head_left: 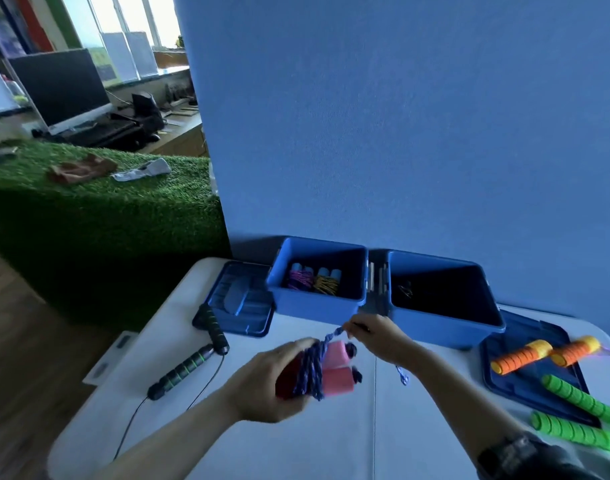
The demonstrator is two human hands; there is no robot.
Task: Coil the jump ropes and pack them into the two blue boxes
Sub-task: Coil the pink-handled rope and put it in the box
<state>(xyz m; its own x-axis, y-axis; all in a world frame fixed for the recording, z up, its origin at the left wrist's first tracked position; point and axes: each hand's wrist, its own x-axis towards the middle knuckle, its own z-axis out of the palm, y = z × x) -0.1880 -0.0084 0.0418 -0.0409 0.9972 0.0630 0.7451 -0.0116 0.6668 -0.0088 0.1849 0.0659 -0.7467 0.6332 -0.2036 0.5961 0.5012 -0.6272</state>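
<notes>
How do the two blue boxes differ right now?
The left box holds two coiled ropes, one pink, one yellow; the right box looks nearly empty, its inside too dark to tell. The right box looks larger, though the wide lens may exaggerate this. Both are blue, open, and side by side.

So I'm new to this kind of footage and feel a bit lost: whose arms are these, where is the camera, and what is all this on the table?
There is no machine here. One camera sits on a person's head and looks down at their own bare hands over a white table. The left hand grips a jump rope with pink handles, its purple cord wound round them. The right hand pinches the loose cord end. Behind stand two open blue boxes: the left box already holds coiled ropes, while the right box looks nearly empty. Their lids lie beside them. A black rope waits on the left; orange handles and green handles lie on the right.
</notes>
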